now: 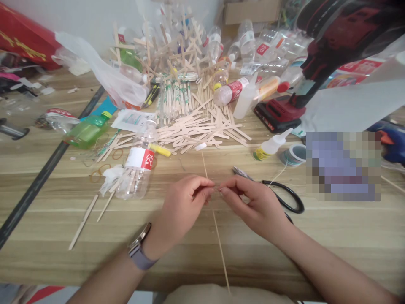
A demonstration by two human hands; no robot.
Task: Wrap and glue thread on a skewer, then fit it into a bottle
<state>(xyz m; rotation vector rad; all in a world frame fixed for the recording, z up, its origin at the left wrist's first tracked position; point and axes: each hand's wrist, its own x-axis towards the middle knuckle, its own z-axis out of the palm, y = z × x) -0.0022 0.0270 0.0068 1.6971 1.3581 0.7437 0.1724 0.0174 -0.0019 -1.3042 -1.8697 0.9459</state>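
Note:
My left hand, with a watch at its wrist, is closed with thumb and index finger pinched. Facing it, the fingertips of my right hand are pinched too, a small gap apart. Something thin, possibly thread, is between them, too small to make out. A long thin stick runs from above the hands down to the table's front edge; its middle part is hidden near the fingertips. Black-handled scissors lie beside and partly behind my right hand.
A clear bottle stands left, near loose sticks. Behind are piled wooden sticks and plastic bottles. A glue bottle, a spool and a red-black power tool are at the right. A dark bar crosses the left side.

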